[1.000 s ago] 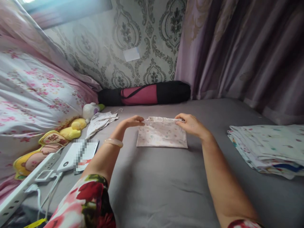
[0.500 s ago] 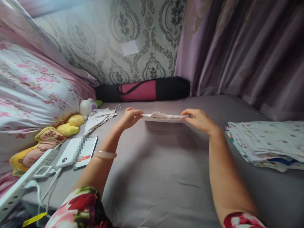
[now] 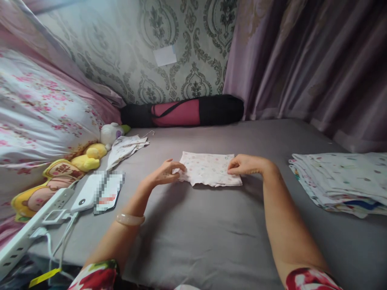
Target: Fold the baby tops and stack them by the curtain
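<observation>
A folded white cloth [image 3: 208, 168] with small pale coloured prints lies on the grey bed sheet in front of me. Its near edge is uneven and wavy. My left hand [image 3: 165, 171], with a pale bangle on its wrist, has thumb and fingers closed on the cloth's left edge. At the opposite side, the fingertips of my right hand [image 3: 248, 164] are pinched at the right edge, partly covering it.
To the right lies a stack of folded printed cloths [image 3: 341, 177]. Leftward are a white garment [image 3: 125, 149], plush toys [image 3: 86, 159], a white device [image 3: 89, 193] and a power strip [image 3: 33, 225] with cables. A black and red long bag [image 3: 181, 112] lies along the wall.
The cloth was held up edge-on, stretched between both hands. Now it lies flat on the bed with its printed face showing, and both hands have come lower and nearer.
</observation>
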`<state>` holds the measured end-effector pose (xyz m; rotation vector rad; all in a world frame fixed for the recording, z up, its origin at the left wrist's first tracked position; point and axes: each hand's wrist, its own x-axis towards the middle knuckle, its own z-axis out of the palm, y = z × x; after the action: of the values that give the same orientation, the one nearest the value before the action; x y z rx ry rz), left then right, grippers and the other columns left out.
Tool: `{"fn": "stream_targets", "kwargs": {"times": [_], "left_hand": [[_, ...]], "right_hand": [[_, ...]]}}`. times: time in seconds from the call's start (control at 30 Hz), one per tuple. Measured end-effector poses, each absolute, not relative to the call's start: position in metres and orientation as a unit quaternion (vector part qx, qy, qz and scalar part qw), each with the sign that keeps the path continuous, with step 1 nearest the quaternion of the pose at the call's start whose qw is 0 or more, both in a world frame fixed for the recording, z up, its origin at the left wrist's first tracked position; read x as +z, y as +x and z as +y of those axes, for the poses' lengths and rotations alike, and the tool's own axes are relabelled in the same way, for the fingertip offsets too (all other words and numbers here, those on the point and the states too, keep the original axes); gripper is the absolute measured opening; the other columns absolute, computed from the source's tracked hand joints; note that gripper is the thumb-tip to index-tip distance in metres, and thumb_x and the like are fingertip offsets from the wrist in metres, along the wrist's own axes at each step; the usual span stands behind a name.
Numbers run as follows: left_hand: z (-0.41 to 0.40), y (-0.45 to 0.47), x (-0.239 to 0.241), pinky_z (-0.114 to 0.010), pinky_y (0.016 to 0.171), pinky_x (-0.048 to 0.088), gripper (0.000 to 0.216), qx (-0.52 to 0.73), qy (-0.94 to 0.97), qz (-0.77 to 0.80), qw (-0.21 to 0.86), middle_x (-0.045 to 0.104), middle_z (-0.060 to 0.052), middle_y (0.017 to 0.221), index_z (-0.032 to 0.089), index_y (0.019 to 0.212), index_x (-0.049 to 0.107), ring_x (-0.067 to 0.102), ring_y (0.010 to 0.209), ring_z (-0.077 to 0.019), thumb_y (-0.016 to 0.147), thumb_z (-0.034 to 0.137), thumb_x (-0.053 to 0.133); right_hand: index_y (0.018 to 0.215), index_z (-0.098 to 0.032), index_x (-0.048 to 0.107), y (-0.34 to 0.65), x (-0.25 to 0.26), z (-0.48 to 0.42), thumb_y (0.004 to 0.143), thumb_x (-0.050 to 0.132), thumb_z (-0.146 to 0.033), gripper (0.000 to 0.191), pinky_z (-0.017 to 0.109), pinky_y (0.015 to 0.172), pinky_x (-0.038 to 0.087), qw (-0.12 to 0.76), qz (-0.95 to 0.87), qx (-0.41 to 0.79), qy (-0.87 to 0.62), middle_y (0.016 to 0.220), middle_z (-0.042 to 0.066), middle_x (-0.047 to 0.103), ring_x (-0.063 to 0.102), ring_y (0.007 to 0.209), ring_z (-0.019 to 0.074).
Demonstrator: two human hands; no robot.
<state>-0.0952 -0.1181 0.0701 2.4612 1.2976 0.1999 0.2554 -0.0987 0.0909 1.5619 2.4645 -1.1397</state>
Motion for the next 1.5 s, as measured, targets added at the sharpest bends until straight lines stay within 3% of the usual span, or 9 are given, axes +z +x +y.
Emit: {"fn": "stream_targets", "kwargs": {"times": [0.1,0.2,0.3,0.43,0.57,0.8,1.0,1.27,1.5], "left_hand": [[-0.108,-0.087,0.068,-0.034,0.096,0.045,0.034,0.138,0.854,0.473,0.164,0.072,-0.003,0.108,0.021,0.108,0.067,0.064,0.081,-0.0144,0.083,0.019,0.044],[-0.094,-0.072,0.059,-0.028,0.085,0.049,0.037,0.186,0.844,0.487,0.128,0.072,-0.005,0.108,0.019,0.110,0.066,0.066,0.086,-0.0159,0.086,0.014,0.039],[-0.080,-0.055,0.047,-0.030,0.091,0.048,0.043,0.185,0.845,0.494,0.090,0.072,-0.007,0.109,0.018,0.117,0.063,0.066,0.098,-0.0175,0.085,0.006,0.037],[-0.070,-0.033,0.034,-0.037,0.106,0.040,0.045,0.140,0.864,0.479,0.065,0.067,-0.011,0.121,0.015,0.124,0.057,0.062,0.114,-0.0198,0.087,0.003,0.035],[-0.072,-0.013,0.023,-0.043,0.112,0.034,0.040,0.109,0.879,0.462,0.047,0.060,-0.014,0.132,0.013,0.130,0.052,0.046,0.133,-0.0241,0.094,0.013,0.035],[-0.083,0.005,0.011,-0.049,0.117,0.023,0.051,0.062,0.859,0.507,0.036,0.036,-0.012,0.154,0.011,0.146,0.037,0.029,0.144,-0.0260,0.102,0.032,0.021],[-0.085,0.004,0.013,-0.049,0.118,0.022,0.053,0.049,0.856,0.514,0.037,0.035,-0.011,0.155,0.012,0.147,0.036,0.027,0.145,-0.0256,0.102,0.034,0.021],[-0.087,-0.003,0.010,-0.049,0.119,0.018,0.053,0.095,0.850,0.518,-0.007,0.036,-0.012,0.154,0.012,0.146,0.038,0.025,0.146,-0.0247,0.102,0.036,0.019],[-0.085,-0.003,0.005,-0.052,0.118,0.020,0.060,0.053,0.842,0.535,0.027,0.033,-0.016,0.155,0.007,0.147,0.034,0.026,0.145,-0.0289,0.101,0.043,0.019]], "right_hand": [[0.090,-0.017,0.074,0.243,0.094,-0.099,0.086,0.053,-0.029,0.024,0.026,0.069,0.046,-0.013,0.785,-0.290,0.548,0.086,0.006,0.074,0.066,0.080,0.0198],[0.112,-0.015,0.068,0.218,0.088,-0.098,0.092,0.045,-0.026,0.033,0.030,0.085,0.046,-0.066,0.780,-0.191,0.592,0.113,0.013,0.070,0.064,0.102,0.0236],[0.137,-0.007,0.050,0.184,0.070,-0.100,0.097,0.036,-0.027,0.047,0.036,0.106,0.036,-0.132,0.776,-0.114,0.606,0.142,0.019,0.051,0.048,0.130,0.0265],[0.147,0.000,0.034,0.148,0.041,-0.105,0.099,0.027,-0.029,0.056,0.046,0.118,0.016,-0.131,0.793,-0.074,0.591,0.155,0.019,0.031,0.024,0.145,0.0282],[0.149,-0.002,0.032,0.140,0.022,-0.109,0.098,0.024,-0.028,0.058,0.046,0.120,0.009,-0.128,0.804,-0.044,0.580,0.157,0.014,0.028,0.019,0.147,0.0258],[0.150,-0.004,0.032,0.147,0.012,-0.106,0.095,0.023,-0.026,0.060,0.042,0.120,0.011,-0.080,0.798,-0.065,0.594,0.157,0.010,0.029,0.023,0.146,0.0226],[0.150,-0.004,0.031,0.147,0.011,-0.106,0.095,0.023,-0.026,0.060,0.041,0.120,0.010,-0.074,0.798,-0.066,0.594,0.157,0.010,0.028,0.022,0.146,0.0215],[0.148,0.000,0.032,0.154,0.017,-0.109,0.097,0.024,-0.030,0.060,0.046,0.119,0.011,-0.092,0.750,-0.015,0.655,0.157,0.016,0.027,0.021,0.146,0.0264],[0.149,0.000,0.032,0.156,0.008,-0.107,0.098,0.023,-0.032,0.061,0.043,0.119,0.011,-0.068,0.731,-0.045,0.677,0.157,0.015,0.028,0.021,0.146,0.0252]]}}
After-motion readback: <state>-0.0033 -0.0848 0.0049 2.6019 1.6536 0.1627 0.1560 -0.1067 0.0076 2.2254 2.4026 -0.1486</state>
